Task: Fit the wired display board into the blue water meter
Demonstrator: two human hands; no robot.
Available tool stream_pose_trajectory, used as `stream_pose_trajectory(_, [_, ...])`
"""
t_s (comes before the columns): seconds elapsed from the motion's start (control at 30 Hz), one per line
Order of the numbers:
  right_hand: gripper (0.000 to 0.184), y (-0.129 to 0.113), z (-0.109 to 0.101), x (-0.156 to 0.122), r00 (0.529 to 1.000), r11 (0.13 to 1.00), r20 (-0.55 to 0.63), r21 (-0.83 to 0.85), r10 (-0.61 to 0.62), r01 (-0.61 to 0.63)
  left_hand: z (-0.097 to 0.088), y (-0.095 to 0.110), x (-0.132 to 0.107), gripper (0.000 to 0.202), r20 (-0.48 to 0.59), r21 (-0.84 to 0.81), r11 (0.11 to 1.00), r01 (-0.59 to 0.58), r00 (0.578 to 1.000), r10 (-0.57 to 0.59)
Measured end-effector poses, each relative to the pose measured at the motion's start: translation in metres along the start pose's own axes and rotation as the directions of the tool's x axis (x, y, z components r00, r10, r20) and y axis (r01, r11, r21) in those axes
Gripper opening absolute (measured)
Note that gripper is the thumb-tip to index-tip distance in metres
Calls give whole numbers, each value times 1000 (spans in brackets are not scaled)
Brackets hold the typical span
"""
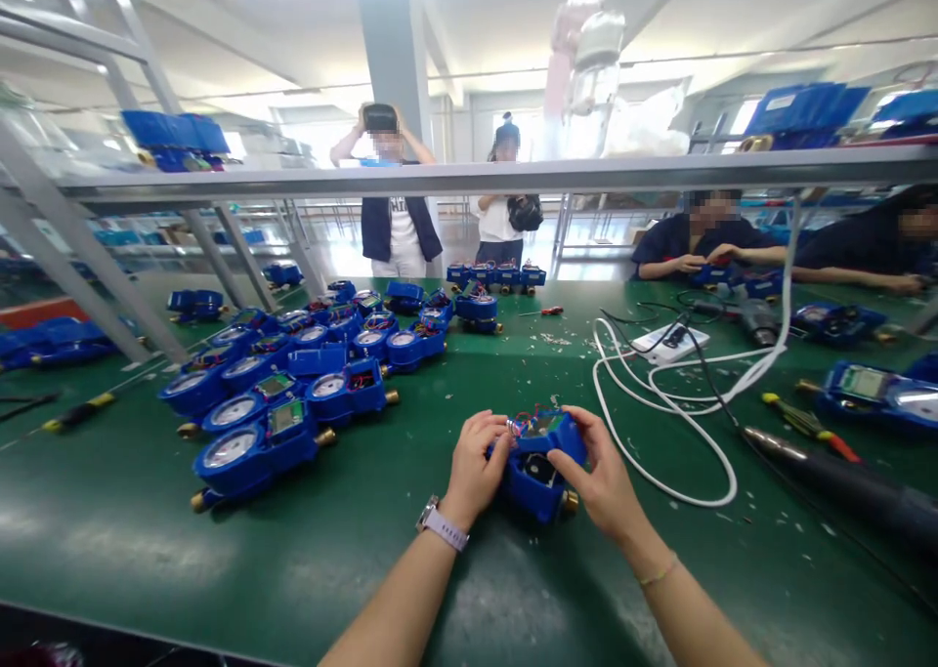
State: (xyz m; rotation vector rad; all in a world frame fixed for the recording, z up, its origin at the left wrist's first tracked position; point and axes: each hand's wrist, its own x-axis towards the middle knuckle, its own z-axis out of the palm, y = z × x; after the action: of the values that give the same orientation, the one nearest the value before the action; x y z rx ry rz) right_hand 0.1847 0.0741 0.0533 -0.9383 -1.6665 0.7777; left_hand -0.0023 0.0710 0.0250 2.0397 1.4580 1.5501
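Observation:
On the green bench in front of me is a blue water meter (pixel 534 491) with a brass fitting, its upper blue part raised and thin red wires showing. My right hand (pixel 605 472) grips that raised blue part (pixel 568 440), thumb on the near side and fingers over the far edge. Curled against the meter's left side, my left hand (pixel 476 462) has its fingertips by the wires; what exactly they pinch is partly hidden. To the left stand several similar blue meters (pixel 234 447) with round dials, some with small display boards.
A looped white cable (pixel 663 496) and a dark cylindrical tool (pixel 842 481) lie to the right, near a yellow-handled tool (pixel 798 418). A metal shelf (pixel 476 181) crosses above the bench. Two people stand beyond; co-workers' hands (pixel 685 265) work at the far right.

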Motion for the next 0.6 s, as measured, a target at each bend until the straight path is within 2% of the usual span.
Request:
stream_pose_trajectory(0.13, [50,11,10,-9,981,975,89,-131,-170,181,-8,-8,-17,24,-48,-78,996,-45,998,41])
stream_pose_trajectory(0.2, [43,17,11,-16,970,956,118,-182,-211,230,-10,-10,-20,24,-41,-120,992,-35,999,30])
stream_pose_trajectory(0.43, [35,24,-4,-34,972,920,65,-314,-227,236,-14,-6,-21,24,-9,-217,976,31,999,-34])
stream_pose_trajectory(0.6, [39,12,-13,-39,958,880,155,-382,-240,282,-16,-10,-22,24,32,-227,974,27,999,-21])
